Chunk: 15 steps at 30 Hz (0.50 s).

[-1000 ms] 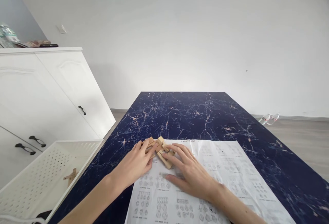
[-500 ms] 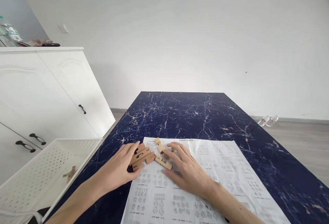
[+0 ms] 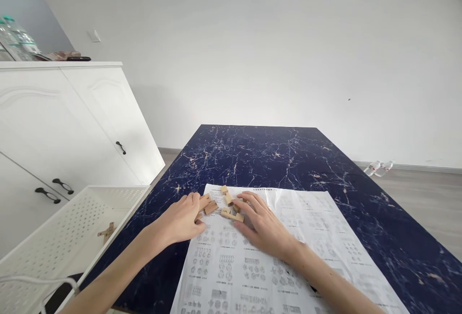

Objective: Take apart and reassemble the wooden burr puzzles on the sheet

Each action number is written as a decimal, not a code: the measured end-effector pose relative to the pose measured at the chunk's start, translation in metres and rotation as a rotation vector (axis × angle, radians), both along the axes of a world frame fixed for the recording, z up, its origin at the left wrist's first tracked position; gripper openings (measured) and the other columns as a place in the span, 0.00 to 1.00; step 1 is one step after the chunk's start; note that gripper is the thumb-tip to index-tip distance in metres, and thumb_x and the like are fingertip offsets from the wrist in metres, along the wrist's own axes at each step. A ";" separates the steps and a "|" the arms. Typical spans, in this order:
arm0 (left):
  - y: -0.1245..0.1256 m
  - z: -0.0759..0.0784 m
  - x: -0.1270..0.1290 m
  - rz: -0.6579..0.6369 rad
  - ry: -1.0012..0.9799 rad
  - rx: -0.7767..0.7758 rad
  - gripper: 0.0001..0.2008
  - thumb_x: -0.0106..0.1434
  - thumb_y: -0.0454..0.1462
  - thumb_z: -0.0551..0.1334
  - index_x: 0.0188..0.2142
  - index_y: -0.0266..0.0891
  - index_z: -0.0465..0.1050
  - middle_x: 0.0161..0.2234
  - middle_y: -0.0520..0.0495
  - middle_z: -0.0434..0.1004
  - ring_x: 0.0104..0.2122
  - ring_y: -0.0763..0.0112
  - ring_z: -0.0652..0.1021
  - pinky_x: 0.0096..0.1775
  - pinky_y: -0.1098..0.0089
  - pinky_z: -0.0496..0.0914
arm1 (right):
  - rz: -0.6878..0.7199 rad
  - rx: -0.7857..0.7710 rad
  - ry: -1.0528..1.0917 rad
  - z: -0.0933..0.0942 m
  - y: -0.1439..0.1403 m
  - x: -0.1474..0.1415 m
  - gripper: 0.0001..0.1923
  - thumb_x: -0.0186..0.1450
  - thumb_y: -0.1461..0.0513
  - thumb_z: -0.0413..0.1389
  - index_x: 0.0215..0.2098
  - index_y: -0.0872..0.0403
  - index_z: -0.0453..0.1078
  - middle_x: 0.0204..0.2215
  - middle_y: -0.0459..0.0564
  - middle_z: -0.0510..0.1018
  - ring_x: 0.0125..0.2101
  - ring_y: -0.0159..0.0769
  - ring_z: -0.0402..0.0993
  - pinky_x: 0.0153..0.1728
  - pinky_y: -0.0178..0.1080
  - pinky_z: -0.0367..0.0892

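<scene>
Several small wooden puzzle pieces (image 3: 228, 205) lie spread on a printed instruction sheet (image 3: 288, 256) on the dark blue marble table (image 3: 288, 160). My left hand (image 3: 182, 218) rests flat at the sheet's left edge, its fingertips over two of the pieces (image 3: 209, 205). My right hand (image 3: 262, 222) lies flat on the sheet, its fingers touching a numbered piece (image 3: 233, 215). Neither hand grips anything; the fingers of both are spread.
A white perforated basket (image 3: 72, 237) stands left of the table with one wooden piece (image 3: 107, 232) inside. White cabinets (image 3: 54, 126) line the left wall, with bottles on top. Two plastic bottles (image 3: 378, 167) lie on the floor at the right.
The joined wooden block has come apart; its pieces now lie scattered between my hands. Both hands have flattened and spread slightly apart.
</scene>
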<state>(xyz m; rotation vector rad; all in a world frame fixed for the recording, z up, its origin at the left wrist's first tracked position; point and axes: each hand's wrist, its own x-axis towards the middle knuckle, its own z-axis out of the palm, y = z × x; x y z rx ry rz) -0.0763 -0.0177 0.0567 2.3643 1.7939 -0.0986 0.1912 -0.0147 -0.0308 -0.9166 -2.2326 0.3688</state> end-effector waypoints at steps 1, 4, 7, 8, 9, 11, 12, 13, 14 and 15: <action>0.000 -0.003 0.001 -0.009 0.021 0.009 0.13 0.59 0.36 0.61 0.45 0.42 0.71 0.43 0.40 0.80 0.45 0.49 0.84 0.41 0.62 0.77 | -0.002 -0.001 0.005 -0.001 0.001 0.000 0.21 0.78 0.58 0.56 0.68 0.45 0.64 0.64 0.58 0.72 0.67 0.56 0.67 0.64 0.63 0.73; 0.001 -0.008 0.004 0.007 0.055 0.010 0.13 0.62 0.35 0.59 0.47 0.40 0.70 0.43 0.38 0.81 0.43 0.47 0.85 0.40 0.61 0.77 | -0.002 -0.004 0.022 -0.002 0.003 0.000 0.20 0.79 0.59 0.55 0.67 0.46 0.63 0.63 0.58 0.73 0.66 0.55 0.68 0.64 0.63 0.73; 0.000 -0.009 0.002 0.024 0.062 0.005 0.11 0.66 0.34 0.56 0.47 0.39 0.69 0.45 0.33 0.81 0.44 0.45 0.86 0.39 0.59 0.78 | 0.000 0.006 0.036 -0.003 0.004 0.001 0.20 0.78 0.61 0.55 0.67 0.47 0.63 0.62 0.59 0.74 0.65 0.55 0.69 0.64 0.64 0.72; -0.001 -0.008 0.001 0.027 0.060 0.000 0.10 0.68 0.35 0.55 0.48 0.38 0.68 0.46 0.33 0.82 0.44 0.44 0.86 0.39 0.59 0.78 | 0.000 0.007 0.042 -0.003 0.005 0.001 0.20 0.78 0.61 0.56 0.67 0.47 0.63 0.62 0.59 0.74 0.65 0.55 0.69 0.64 0.64 0.72; -0.001 -0.007 -0.001 0.029 0.060 -0.007 0.10 0.69 0.35 0.54 0.48 0.39 0.68 0.46 0.33 0.82 0.44 0.44 0.87 0.39 0.59 0.78 | 0.001 0.007 0.052 -0.003 0.005 0.001 0.21 0.77 0.61 0.56 0.67 0.47 0.64 0.62 0.59 0.74 0.66 0.56 0.68 0.64 0.64 0.72; -0.003 -0.004 -0.002 0.035 0.020 0.002 0.10 0.73 0.37 0.51 0.49 0.40 0.67 0.48 0.34 0.82 0.46 0.46 0.87 0.40 0.59 0.78 | 0.006 0.005 0.095 0.001 0.004 0.001 0.21 0.77 0.60 0.57 0.67 0.47 0.63 0.62 0.59 0.74 0.65 0.56 0.68 0.64 0.64 0.71; -0.004 -0.002 -0.001 0.037 -0.028 0.019 0.11 0.75 0.39 0.49 0.50 0.41 0.66 0.50 0.35 0.82 0.47 0.48 0.87 0.40 0.60 0.78 | 0.011 0.003 0.129 0.003 0.003 0.001 0.22 0.77 0.59 0.57 0.67 0.47 0.63 0.62 0.59 0.74 0.65 0.56 0.69 0.64 0.64 0.71; -0.005 -0.001 0.002 0.035 -0.092 0.039 0.12 0.76 0.40 0.48 0.51 0.42 0.66 0.51 0.36 0.82 0.48 0.49 0.87 0.41 0.60 0.78 | 0.017 -0.006 0.169 0.007 0.001 0.001 0.21 0.77 0.58 0.57 0.67 0.47 0.63 0.61 0.59 0.74 0.63 0.56 0.70 0.63 0.63 0.71; -0.006 -0.001 0.007 0.028 -0.171 0.061 0.13 0.77 0.41 0.47 0.52 0.43 0.66 0.52 0.37 0.82 0.49 0.49 0.87 0.42 0.60 0.78 | 0.026 -0.025 0.213 0.010 -0.001 0.001 0.21 0.77 0.57 0.57 0.66 0.47 0.63 0.60 0.59 0.76 0.61 0.54 0.71 0.61 0.62 0.72; -0.007 -0.001 0.014 0.010 -0.242 0.070 0.13 0.77 0.42 0.47 0.53 0.43 0.65 0.52 0.36 0.82 0.49 0.49 0.87 0.43 0.59 0.78 | 0.038 -0.057 0.261 0.014 -0.003 0.000 0.20 0.77 0.55 0.57 0.65 0.47 0.64 0.58 0.58 0.77 0.58 0.53 0.73 0.59 0.60 0.73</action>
